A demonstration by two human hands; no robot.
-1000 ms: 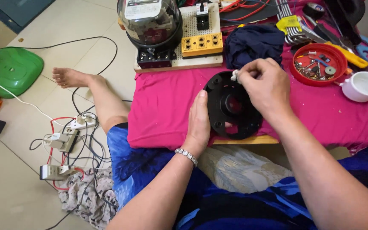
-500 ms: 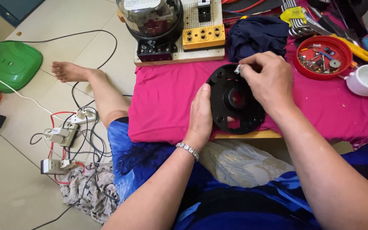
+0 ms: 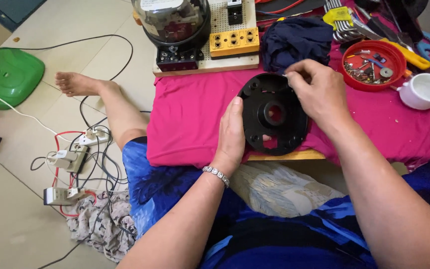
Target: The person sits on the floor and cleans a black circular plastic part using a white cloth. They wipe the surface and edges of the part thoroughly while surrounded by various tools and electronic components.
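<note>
Bare pink cloth [image 3: 190, 124] lies open leftward; the red dish [image 3: 372, 65] and white cup [image 3: 424, 91] crowd the right.

My round black matt plastic plate [image 3: 273, 115] lies on soft pink cloth [image 3: 190, 119]; far right, a glossy red plastic dish [image 3: 398, 60] holds metal screws [image 3: 362, 69].

Red dish of screws [image 3: 372, 66], white cup [image 3: 425, 91] (just beside it), green stool [image 3: 7, 74].

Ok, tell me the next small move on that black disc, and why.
Probably seat the small pale part pinched in the right hand into the top rim of the black disc. Its fingertips are already at that rim, and the left hand steadies the disc's left edge on the pink cloth.
</note>
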